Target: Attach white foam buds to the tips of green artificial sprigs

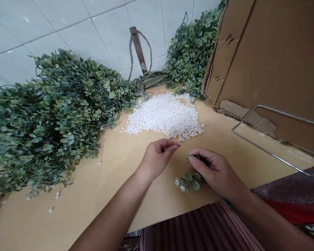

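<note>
My right hand (pixel 213 169) is closed around an artificial leaf sprig (pixel 192 179), with thumb and forefinger pinched at a stem tip. Round green leaves and a couple of small white buds (pixel 182 188) hang out below that hand, just over the tabletop. To its left, my left hand (pixel 159 155) has thumb and forefinger pressed together; whatever may be between them is too small to make out. The two hands are a short gap apart. Just beyond them lies a spread pile of small white buds (pixel 164 115) on the tan tabletop (pixel 120 167).
A large heap of artificial greenery (pixel 60 97) fills the left side, with another heap (pixel 192 48) at the back. On the right stand a cardboard box (pixel 272 62) and a bent metal wire frame (pixel 272 153). A strap (pixel 138 48) leans on the tiled wall (pixel 107 35).
</note>
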Tool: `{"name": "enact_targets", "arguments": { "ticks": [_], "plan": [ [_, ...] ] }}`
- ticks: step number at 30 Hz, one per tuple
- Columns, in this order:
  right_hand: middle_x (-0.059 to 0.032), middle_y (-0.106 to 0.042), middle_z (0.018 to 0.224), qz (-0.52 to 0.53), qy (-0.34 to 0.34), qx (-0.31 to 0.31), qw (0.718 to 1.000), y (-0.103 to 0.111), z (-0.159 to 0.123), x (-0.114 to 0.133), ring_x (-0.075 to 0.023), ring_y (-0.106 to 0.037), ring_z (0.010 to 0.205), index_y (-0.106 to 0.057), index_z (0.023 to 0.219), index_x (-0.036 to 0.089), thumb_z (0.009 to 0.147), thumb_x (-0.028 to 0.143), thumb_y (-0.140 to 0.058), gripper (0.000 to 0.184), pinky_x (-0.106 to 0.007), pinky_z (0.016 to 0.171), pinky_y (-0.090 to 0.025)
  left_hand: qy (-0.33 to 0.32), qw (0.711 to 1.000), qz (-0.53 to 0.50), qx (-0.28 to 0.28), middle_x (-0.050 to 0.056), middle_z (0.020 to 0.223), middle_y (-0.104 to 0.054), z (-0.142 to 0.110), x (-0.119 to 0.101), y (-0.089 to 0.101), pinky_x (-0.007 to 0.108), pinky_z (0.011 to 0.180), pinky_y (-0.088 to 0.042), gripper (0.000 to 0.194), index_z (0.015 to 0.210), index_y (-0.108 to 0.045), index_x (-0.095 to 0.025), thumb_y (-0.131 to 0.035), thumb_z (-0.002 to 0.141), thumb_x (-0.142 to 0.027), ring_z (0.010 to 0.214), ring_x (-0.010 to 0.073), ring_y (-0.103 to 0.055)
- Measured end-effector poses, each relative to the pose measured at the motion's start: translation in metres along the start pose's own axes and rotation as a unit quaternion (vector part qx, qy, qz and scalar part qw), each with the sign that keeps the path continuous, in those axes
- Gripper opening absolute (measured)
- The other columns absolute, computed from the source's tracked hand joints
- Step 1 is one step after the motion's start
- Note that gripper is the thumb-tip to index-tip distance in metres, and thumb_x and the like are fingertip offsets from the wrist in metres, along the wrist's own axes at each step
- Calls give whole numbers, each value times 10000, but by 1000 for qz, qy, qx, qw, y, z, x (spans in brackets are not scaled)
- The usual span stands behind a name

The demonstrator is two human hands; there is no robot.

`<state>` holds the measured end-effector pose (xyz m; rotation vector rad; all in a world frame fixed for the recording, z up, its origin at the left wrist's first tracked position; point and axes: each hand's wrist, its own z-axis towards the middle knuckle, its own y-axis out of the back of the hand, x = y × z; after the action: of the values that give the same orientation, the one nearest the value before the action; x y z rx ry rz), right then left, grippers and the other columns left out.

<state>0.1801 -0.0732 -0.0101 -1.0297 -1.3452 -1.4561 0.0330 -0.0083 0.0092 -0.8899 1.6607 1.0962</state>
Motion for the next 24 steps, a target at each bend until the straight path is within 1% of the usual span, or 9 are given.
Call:
{"name": "enact_targets", "arguments": {
  "ticks": [2, 3, 6, 9, 12, 17, 20, 24],
  "plan": [
    [33, -431, 543, 10, -2, 0, 1000, -1, 0, 1, -100, -405, 497, -556, 687, 166, 801, 306, -475, 198, -203, 452, -355, 32, 992, -118, 31, -3, 646, -631, -10, -1, -2, 224, 602, -414, 63, 732, -674, -147, -640, 712, -195, 586, 87, -528],
    [31, -438, 542, 15, -1, 2, 1000, -2, 0, 2, -99, -408, 497, -561, 680, 164, 797, 300, -477, 199, -203, 453, -356, 39, 985, -163, 37, -8, 641, -631, -15, -1, -4, 218, 605, -415, 58, 709, -670, -147, -669, 684, -199, 584, 80, -528],
    [17, -486, 565, 31, 13, 16, 999, -4, 0, 6, -104, -435, 522, -575, 664, 159, 797, 279, -468, 209, -209, 478, -371, 61, 968, -239, 43, -22, 583, -616, -24, 2, -8, 210, 587, -418, 118, 684, -669, -148, -727, 626, -233, 550, 73, -531],
    [10, -516, 584, 40, 23, 25, 999, -7, 1, 10, -107, -456, 539, -583, 664, 160, 796, 252, -462, 201, -211, 497, -387, 81, 961, -262, 33, -22, 578, -628, -26, 6, -7, 208, 572, -422, 139, 697, -692, -152, -748, 600, -236, 521, 66, -525],
    [18, -498, 559, 39, 23, 12, 999, -9, 1, 11, -105, -448, 518, -581, 654, 165, 787, 237, -472, 187, -209, 482, -387, 94, 958, -271, 22, -7, 620, -664, -24, 7, -3, 210, 609, -443, 146, 727, -720, -159, -750, 595, -215, 544, 66, -543],
    [8, -556, 589, 35, 34, 10, 999, -10, 2, 8, -112, -499, 546, -597, 681, 163, 792, 219, -474, 175, -209, 511, -420, 109, 951, -287, 44, 3, 612, -682, -24, 7, -1, 208, 619, -465, 189, 751, -735, -166, -766, 576, -232, 569, 81, -589],
    [12, -542, 585, 14, 39, -7, 999, -10, 2, 6, -109, -499, 545, -582, 674, 164, 784, 215, -482, 157, -207, 515, -422, 111, 949, -290, 51, 1, 579, -674, -23, 8, -2, 193, 594, -465, 201, 719, -735, -160, -786, 549, -253, 557, 78, -587],
    [15, -530, 574, -8, 50, -23, 998, -12, 1, 5, -110, -494, 536, -572, 663, 172, 773, 208, -481, 147, -207, 506, -422, 108, 949, -293, 46, 0, 577, -671, -23, 8, -2, 194, 580, -468, 226, 676, -726, -152, -810, 504, -271, 544, 74, -576]
  ]
}}
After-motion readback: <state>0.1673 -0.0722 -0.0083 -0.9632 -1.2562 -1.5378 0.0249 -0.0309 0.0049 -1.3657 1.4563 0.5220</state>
